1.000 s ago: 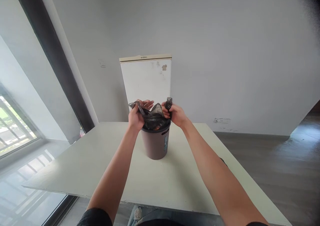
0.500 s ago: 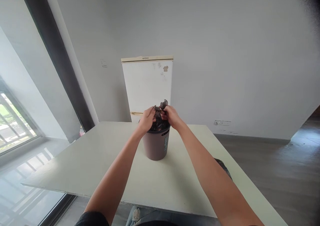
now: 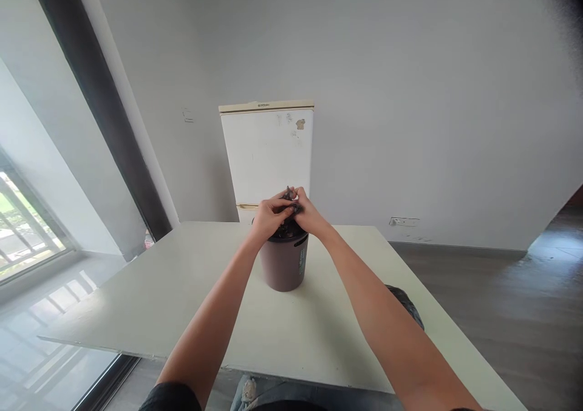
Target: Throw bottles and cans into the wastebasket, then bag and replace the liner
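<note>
A brown-purple trash can point(image 3: 283, 266) stands upright on the pale table. Inside it is a black garbage bag point(image 3: 286, 229), its top gathered above the rim. My left hand point(image 3: 270, 217) pinches the gathered plastic from the left, fingers pointing right. From the other side my right hand point(image 3: 308, 212) grips the same bundle, close against the left one. Both hands are closed and nearly touching over the can's opening. The fingers partly hide the bag's top, so I cannot tell whether it is knotted.
The pale table point(image 3: 200, 283) reaches toward a white refrigerator point(image 3: 268, 156) at the wall. Another dark plastic bundle point(image 3: 407, 305) lies on the table, partly behind my right forearm. A window point(image 3: 27, 223) is on the left, and a wall socket point(image 3: 404, 221) sits low on the right.
My hands have come closer together over the can, drawing the bag's two ends into one bundle. The trash can has stayed in place.
</note>
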A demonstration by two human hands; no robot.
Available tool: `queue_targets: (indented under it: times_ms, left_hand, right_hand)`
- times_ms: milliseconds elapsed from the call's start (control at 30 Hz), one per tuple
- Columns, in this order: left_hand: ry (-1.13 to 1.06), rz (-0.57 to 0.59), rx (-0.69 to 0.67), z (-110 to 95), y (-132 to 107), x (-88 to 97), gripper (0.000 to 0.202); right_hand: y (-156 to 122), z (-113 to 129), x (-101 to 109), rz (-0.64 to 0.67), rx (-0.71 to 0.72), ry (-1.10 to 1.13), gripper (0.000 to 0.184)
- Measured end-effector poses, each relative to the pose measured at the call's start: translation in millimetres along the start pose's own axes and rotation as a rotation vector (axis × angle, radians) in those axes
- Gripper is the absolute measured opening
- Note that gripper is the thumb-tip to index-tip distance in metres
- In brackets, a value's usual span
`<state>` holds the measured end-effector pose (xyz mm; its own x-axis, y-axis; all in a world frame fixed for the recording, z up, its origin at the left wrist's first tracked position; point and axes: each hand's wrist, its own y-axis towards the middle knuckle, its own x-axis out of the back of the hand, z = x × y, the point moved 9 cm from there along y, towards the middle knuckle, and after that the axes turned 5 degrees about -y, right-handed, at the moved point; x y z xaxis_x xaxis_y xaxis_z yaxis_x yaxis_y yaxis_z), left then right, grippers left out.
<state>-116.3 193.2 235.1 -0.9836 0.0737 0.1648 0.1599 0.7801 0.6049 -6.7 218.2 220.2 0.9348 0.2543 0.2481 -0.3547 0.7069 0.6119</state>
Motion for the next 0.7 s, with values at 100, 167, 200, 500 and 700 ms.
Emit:
queue_targets:
  times_ms: [100, 167, 200, 500, 700]
  left_hand:
    - [-0.024, -0.159, 0.072, 10.9, 0.6, 14.1, 0.026]
    - [-0.012, -0.251, 0.074, 11.3, -0.4, 22.1, 0.027]
    - [0.004, -0.289, 0.066, 9.8, -1.3, 25.3, 0.026]
    - [0.116, -0.473, -0.018, -5.3, -12.2, 40.8, 0.012]
    - [0.115, -0.390, 0.126, 10.9, -6.9, 40.2, 0.015]
  right_hand:
    - [-3.3, 2.1, -5.4, 0.021, -0.038, 0.055, 0.036]
    - [-9.2, 5.8, -5.1, 0.007, -0.059, 0.089, 0.036]
    - [-12.8, 7.8, -3.7, -0.007, -0.066, 0.099, 0.036]
    - [-33.3, 20.2, 2.0, -0.251, 0.137, -0.623, 0.019]
    - [-43.1, 28.0, -12.0, -0.268, 0.180, -0.915, 0.036]
